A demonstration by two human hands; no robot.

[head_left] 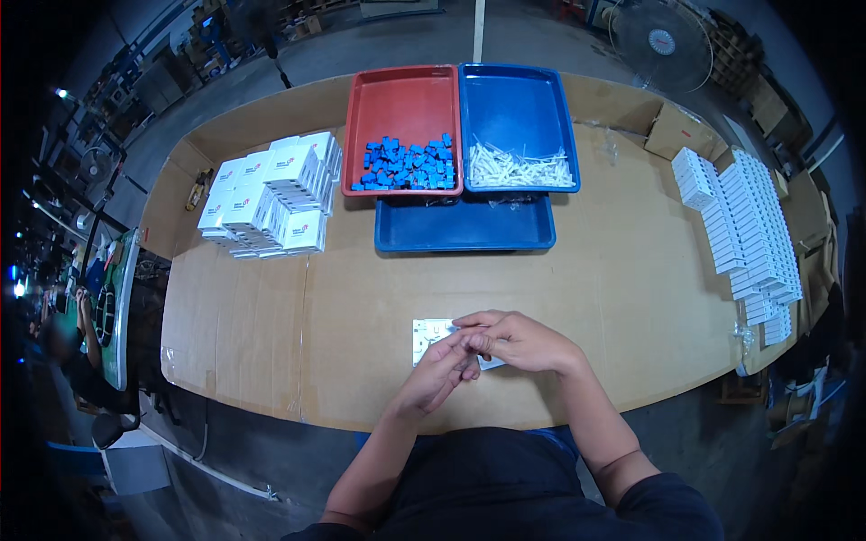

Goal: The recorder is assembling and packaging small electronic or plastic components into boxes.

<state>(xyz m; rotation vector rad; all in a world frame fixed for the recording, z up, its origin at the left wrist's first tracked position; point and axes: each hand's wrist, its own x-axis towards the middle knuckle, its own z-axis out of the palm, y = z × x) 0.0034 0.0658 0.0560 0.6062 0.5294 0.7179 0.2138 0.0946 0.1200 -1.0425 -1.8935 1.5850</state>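
My left hand (433,374) and my right hand (528,343) meet over the near middle of the table. Their fingers are bent and pressed together at the tips; whatever they hold, if anything, is hidden. Under them, a white plastic piece (424,339) with small moulded details on its face lies on the cardboard, partly covered by the fingers. Beneath my right palm shows the edge of another white piece (492,362), mostly hidden.
Beyond my hands stand a red tray (401,95) with small blue parts (406,164), a blue tray (514,95) with white plugs (519,167), and a lower blue tray (465,236). Stacked white boxes (262,203) are at left, rows of white pieces (744,230) at right. Cardboard walls (622,113) edge the table.
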